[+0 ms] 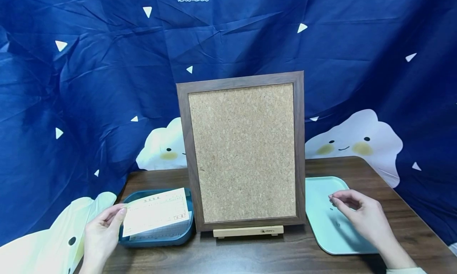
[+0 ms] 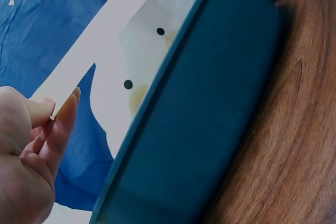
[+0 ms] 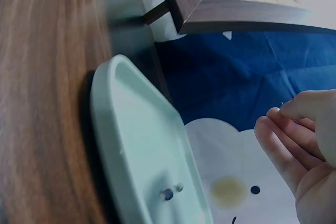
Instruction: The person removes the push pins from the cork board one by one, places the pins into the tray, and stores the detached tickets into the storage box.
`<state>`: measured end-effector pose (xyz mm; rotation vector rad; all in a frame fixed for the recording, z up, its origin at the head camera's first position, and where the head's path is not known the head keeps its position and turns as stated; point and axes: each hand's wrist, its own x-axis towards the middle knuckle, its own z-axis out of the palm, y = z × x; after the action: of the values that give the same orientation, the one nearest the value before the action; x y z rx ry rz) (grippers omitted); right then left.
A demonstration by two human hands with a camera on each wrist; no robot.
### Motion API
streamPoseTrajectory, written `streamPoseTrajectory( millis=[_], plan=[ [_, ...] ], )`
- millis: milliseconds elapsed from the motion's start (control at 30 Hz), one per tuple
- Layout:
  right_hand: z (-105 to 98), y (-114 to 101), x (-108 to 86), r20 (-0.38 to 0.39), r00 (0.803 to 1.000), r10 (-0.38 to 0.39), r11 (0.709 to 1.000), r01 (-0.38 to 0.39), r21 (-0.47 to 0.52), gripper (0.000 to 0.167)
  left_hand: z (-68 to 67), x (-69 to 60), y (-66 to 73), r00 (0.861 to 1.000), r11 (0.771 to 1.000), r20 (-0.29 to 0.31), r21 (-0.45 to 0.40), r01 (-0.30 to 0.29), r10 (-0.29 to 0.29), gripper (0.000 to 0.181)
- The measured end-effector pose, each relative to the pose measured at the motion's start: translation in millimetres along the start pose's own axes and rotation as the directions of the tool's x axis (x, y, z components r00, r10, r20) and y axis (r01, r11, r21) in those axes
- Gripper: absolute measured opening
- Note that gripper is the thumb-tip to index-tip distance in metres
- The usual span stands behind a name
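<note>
My left hand (image 1: 101, 232) pinches a printed paper slip (image 1: 156, 211) by its left edge between thumb and fingers. The slip, pale with red and dark print, is held above the blue basket (image 1: 157, 244). My right hand (image 1: 364, 212) is over the mint-green tray (image 1: 323, 240) with thumb and fingertips together. Between them is a tiny pushpin, mostly hidden, its thin point barely showing in the right wrist view. Small shiny pushpins (image 3: 167, 194) lie on the tray. Between the hands stands a framed cork board (image 1: 246, 155), its surface bare.
More printed slips (image 1: 160, 231) lie in the basket. A light wooden stand (image 1: 248, 231) supports the board on the dark wooden table (image 1: 242, 258). Behind hangs a blue cloth (image 1: 232, 35) with clouds and white triangles.
</note>
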<state>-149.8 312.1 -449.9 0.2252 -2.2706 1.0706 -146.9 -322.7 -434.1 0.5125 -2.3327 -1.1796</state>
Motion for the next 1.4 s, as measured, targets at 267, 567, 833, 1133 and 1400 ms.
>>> streamPoseTrajectory(
  millis=[267, 567, 833, 1133, 1400],
  plan=[
    [0.3, 14.9, -2.7, 0.031, 0.999, 0.036, 0.999, -0.035, -0.026, 0.020, -0.2, 2.3, -7.0, 1.000, 0.999, 0.017, 0.035, 0.000, -0.001, 0.024],
    [-0.5, 27.4, -6.4, 0.091, 0.990, 0.105, 0.990, -0.096, -0.099, 0.016, -2.7, 8.8, -11.1, 0.996, 0.996, 0.074, 0.064, -0.054, 0.050, 0.024],
    [-0.9, 37.2, -9.5, 0.095, 0.988, 0.120, 0.985, -0.107, -0.132, 0.015, -1.2, 13.8, -17.8, 0.983, 0.986, 0.169, 0.137, -0.095, 0.071, 0.023],
    [-2.6, 46.3, -11.7, 0.107, 0.983, 0.148, 0.969, -0.123, -0.212, 0.013, 1.9, 18.4, -16.4, 0.971, 0.976, 0.227, 0.185, -0.116, 0.072, 0.023],
    [-3.8, 50.0, -12.3, 0.142, 0.969, 0.202, 0.948, -0.157, -0.276, 0.008, 4.1, 19.8, -16.4, 0.965, 0.972, 0.248, 0.192, -0.134, 0.084, 0.021]
  ],
)
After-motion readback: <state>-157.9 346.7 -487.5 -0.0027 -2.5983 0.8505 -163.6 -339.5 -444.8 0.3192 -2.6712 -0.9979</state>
